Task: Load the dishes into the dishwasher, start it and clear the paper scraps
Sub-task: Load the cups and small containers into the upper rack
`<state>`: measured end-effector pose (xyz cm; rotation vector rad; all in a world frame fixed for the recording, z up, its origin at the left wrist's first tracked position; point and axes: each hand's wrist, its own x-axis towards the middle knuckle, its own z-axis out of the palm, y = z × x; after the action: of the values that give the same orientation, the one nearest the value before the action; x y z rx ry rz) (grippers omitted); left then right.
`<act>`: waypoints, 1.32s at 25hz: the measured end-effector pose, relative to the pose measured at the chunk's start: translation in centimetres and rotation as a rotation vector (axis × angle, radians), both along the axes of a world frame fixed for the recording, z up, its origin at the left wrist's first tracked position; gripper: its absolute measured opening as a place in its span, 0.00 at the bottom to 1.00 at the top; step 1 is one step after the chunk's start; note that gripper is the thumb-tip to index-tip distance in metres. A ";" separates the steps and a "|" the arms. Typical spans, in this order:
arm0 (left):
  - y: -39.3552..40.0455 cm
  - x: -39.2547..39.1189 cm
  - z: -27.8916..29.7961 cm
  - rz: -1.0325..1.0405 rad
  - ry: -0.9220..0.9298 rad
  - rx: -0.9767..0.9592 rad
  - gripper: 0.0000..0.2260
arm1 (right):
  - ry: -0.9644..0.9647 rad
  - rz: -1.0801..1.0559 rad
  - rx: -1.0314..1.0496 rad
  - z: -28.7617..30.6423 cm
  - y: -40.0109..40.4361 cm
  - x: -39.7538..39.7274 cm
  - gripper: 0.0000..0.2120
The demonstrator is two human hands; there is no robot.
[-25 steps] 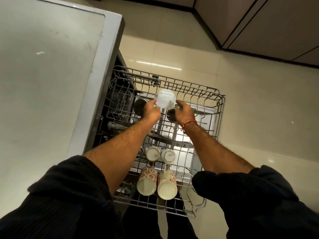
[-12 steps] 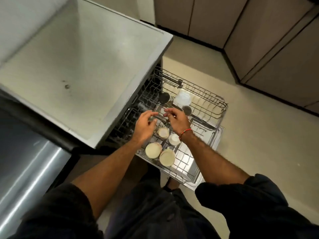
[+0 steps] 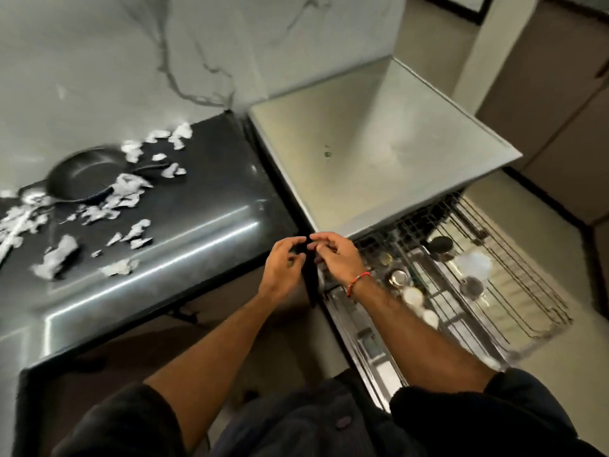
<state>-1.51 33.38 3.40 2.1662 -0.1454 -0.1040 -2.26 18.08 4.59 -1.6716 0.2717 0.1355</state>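
The dishwasher [image 3: 379,153] stands at the right with its wire rack [image 3: 514,291] pulled out over the floor. Cups and a white container [image 3: 474,263] sit blurred in the rack. White paper scraps [image 3: 128,189] lie scattered over the dark counter [image 3: 197,219] at the left, around a black frying pan [image 3: 82,178]. My left hand [image 3: 285,265] and my right hand [image 3: 336,255] hover close together at the dishwasher's front left corner, fingers loosely curled, holding nothing. A red thread is tied round my right wrist.
A marble-patterned wall rises behind the counter. Brown cabinet doors [image 3: 553,103] line the far right. Pale floor tiles [image 3: 527,232] show beyond the rack. The dishwasher's open door lies under the rack.
My hands let go of the white container, left it in the rack and drew back to the dishwasher's corner. The view swung left, bringing the counter, pan and scraps into sight.
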 end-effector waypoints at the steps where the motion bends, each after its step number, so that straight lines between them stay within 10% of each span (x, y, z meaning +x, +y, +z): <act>1: 1.9 -0.1 0.5 0.043 -0.018 -0.016 0.16 | -0.016 0.042 -0.003 0.7 1.8 0.5 0.13; 16: 38.7 -4.7 4.4 0.530 -0.115 -0.070 0.17 | -0.098 0.480 0.055 4.8 39.3 1.9 0.15; 33: 51.2 -8.7 4.9 1.185 -0.075 -0.119 0.17 | -0.053 1.107 0.148 5.2 58.0 5.0 0.17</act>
<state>-10.18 84.60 8.28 1.8201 1.0463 0.6383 2.74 76.09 9.82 -1.5044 -0.7165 0.9046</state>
